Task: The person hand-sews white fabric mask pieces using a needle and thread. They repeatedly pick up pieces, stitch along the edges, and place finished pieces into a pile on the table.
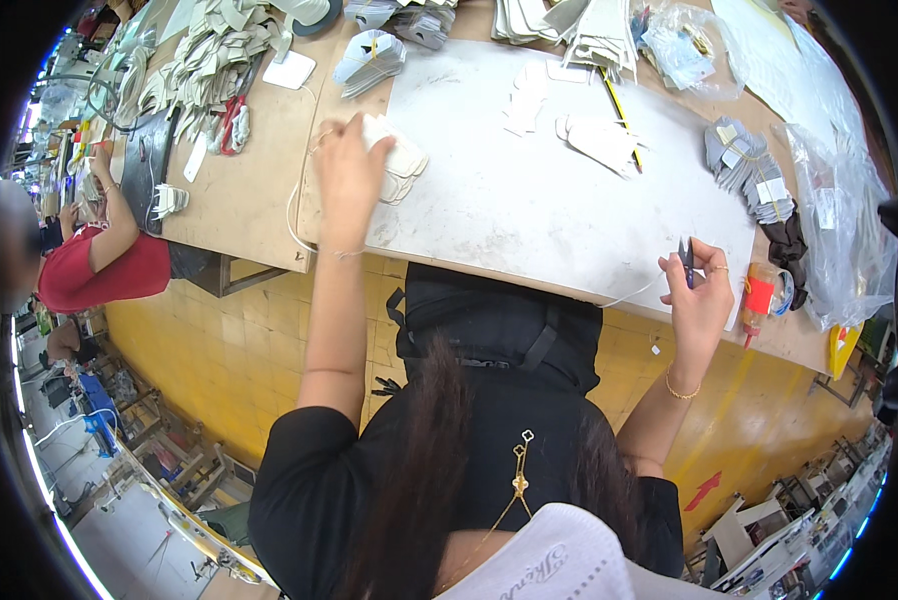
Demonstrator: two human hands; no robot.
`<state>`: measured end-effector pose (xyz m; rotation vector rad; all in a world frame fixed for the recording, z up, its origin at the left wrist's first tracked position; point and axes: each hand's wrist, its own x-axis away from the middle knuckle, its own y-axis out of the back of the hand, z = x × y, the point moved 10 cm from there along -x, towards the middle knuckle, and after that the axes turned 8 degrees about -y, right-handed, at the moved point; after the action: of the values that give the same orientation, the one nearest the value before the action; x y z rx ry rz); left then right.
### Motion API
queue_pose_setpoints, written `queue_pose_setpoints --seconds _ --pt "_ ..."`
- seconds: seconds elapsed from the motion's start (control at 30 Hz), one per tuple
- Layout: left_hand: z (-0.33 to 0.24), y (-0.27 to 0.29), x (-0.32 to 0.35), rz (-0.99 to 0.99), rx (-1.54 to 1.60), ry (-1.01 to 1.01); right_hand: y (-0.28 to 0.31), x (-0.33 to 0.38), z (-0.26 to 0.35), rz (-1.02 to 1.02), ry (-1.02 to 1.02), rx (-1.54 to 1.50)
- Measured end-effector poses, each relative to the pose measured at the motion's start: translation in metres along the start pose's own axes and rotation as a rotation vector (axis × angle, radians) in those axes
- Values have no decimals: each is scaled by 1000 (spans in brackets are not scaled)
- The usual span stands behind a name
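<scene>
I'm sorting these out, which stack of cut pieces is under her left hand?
The cream stack at the grey board's left edge, under the left hand.

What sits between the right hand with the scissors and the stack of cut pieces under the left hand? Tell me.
Nothing visible. The right hand holds small scissors at the near right edge of the grey board; the left hand rests on the stack of cut pieces. Only bare board lies between them.
</scene>
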<state>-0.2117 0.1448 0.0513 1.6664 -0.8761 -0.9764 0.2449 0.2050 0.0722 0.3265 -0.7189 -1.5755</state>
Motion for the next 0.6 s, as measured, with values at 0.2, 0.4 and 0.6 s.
queue_pose_setpoints --seconds 0.2,0.4,0.6 --pt "8 -3 17 -36 102 -86 -22 6 18 103 50 -69" --pt "15 -7 1 49 130 -82 -13 10 23 138 -7 -179" --pt "38 -24 -11 219 261 92 3 -5 46 175 136 -443"
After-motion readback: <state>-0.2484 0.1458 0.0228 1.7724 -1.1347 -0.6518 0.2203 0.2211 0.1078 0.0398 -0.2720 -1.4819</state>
